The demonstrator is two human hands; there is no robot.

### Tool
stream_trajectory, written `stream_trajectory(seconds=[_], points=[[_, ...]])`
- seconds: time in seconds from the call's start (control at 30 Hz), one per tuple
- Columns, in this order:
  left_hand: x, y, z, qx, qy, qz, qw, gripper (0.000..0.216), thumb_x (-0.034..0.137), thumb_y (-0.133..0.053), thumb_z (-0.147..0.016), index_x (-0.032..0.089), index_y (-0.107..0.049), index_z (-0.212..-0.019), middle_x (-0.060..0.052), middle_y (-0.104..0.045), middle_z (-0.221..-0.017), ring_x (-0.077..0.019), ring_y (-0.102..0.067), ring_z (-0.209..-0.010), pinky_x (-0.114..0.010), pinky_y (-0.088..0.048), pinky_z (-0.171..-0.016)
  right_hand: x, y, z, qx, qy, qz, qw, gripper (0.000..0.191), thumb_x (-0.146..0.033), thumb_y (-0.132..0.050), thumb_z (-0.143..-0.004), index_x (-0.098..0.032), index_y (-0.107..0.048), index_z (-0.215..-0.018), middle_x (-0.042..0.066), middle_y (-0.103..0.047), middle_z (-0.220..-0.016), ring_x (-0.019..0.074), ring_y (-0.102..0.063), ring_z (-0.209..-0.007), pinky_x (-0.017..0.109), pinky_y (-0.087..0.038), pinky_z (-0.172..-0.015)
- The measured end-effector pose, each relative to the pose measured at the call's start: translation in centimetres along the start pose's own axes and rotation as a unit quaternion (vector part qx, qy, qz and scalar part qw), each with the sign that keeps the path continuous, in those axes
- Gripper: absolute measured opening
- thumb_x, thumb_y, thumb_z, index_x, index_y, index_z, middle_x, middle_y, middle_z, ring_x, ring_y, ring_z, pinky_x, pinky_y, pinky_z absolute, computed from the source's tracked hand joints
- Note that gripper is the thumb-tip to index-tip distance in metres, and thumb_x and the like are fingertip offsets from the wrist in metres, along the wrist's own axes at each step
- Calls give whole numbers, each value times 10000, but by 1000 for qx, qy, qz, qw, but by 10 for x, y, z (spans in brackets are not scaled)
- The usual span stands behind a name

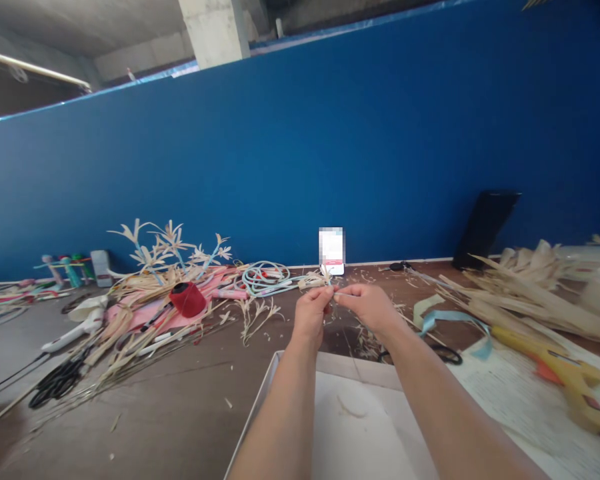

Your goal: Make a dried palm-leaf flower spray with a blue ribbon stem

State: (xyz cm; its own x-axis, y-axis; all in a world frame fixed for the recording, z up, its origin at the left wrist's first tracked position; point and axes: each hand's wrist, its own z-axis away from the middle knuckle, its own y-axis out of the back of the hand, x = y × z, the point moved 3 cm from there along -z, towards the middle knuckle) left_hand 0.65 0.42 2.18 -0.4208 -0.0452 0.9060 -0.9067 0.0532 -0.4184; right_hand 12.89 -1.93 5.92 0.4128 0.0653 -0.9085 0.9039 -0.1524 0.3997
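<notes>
We pinch the thin, pale straw strip (335, 293) between the fingertips of our left hand (311, 315) and right hand (371, 308), close together mid-scene beyond the far rim of the white tray (340, 365), and we judge a light, even grip best (the dry, fibrous strip looks brittle), like the stiff husks (510, 297) lying right.

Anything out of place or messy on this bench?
Messy, not damaged. Dried straw scraps litter the brown table, around the scissors at left. A yellow glue gun lies on its side on the paper at right. Left hand and right hand pinch a thin straw piece. No spill visible.
</notes>
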Motion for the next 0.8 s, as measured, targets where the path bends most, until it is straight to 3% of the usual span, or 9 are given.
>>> stream_trajectory(seconds=[0.2,0.8], points=[[2,-1,-1,22,21,43,999,262,310,-734,-562,105,-670,-710,4,-532,-570,-30,-363,-464,-189,-245,-451,-8,-3,2,-7,25,53,998,271,-388,-553,-646,-165,-703,-683,-22,-539,-507,102,-420,-492,221,-276,-457],[4,0,2,67,73,44,994,270,295,-747,-515,115,-588,-638,32,-490,-509,-19,-350,-410,-181,-217,-410,-14,-7,5,-17,41,96,994,278,-368,-502,-677,-163,-689,-659,-15,-554,-535,113,-439,-514,220,-293,-472]])
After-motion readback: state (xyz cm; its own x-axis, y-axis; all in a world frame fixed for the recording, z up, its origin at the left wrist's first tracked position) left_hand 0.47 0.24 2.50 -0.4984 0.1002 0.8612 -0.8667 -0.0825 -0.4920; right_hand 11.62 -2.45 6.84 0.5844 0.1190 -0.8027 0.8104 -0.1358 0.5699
